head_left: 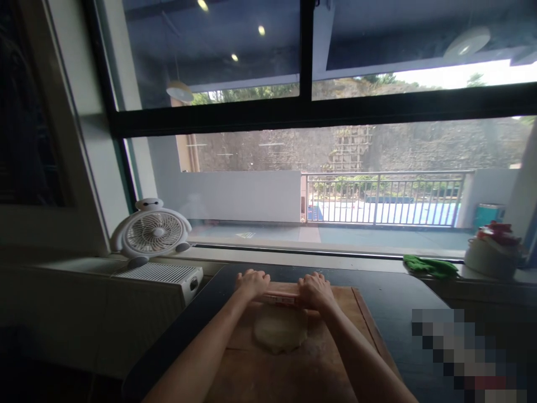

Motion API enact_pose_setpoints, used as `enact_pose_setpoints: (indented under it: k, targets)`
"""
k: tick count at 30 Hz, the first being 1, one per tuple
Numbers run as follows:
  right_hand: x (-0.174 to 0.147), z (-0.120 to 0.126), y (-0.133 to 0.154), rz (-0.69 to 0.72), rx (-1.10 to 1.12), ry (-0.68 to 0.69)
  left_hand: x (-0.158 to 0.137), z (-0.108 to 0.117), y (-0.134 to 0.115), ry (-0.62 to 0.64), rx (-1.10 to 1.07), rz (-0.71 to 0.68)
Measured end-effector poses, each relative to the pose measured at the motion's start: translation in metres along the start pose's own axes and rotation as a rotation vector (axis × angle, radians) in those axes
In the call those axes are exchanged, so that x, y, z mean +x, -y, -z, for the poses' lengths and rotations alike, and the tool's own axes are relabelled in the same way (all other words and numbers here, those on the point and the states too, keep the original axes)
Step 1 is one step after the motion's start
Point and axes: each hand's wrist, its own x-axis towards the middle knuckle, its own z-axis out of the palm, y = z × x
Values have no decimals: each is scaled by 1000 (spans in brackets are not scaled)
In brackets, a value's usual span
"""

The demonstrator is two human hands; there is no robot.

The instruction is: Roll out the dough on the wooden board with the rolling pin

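Beyond the left grip (253,284) and the right grip (316,289), a wide dark-framed window (268,115) fills the far side. Below both grips spreads a dark table (392,305), its far edge just past them. A brown wooden board (289,380) lies on it, directly under the grips and running back toward the person. Farther off, to the left of the left grip, a white fan (157,232) with a round-headed figure on top stands near the glass; to the right of the right grip, a pale container (490,256) with something red on top stands by the window. Nearer the person than the grips, a flattened piece of dough (280,331) rests on the board. A green cloth (430,266) lies right of the right grip, beside the container. Between the grips runs a rolling pin (281,299) at the dough's far edge; each grip is curled closed over one end.
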Motion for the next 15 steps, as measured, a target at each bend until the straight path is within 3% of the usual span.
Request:
enact_pose_setpoints:
  k: [4,8,10,12,15]
  targets:
    - [-45,1,7,93,26,-89,-51,5,2,-55,-9,-71]
    - [-105,-5,10,163,54,-158,-117,0,14,-245,-62,-174]
    - [-126,-11,7,227,54,-215,-135,-5,21,-295,-103,-223]
    - [-138,-15,3,303,41,-305,-137,-9,24,-270,-127,-227]
    - [-144,-17,-3,376,32,-373,-108,-11,14,-212,-126,-184]
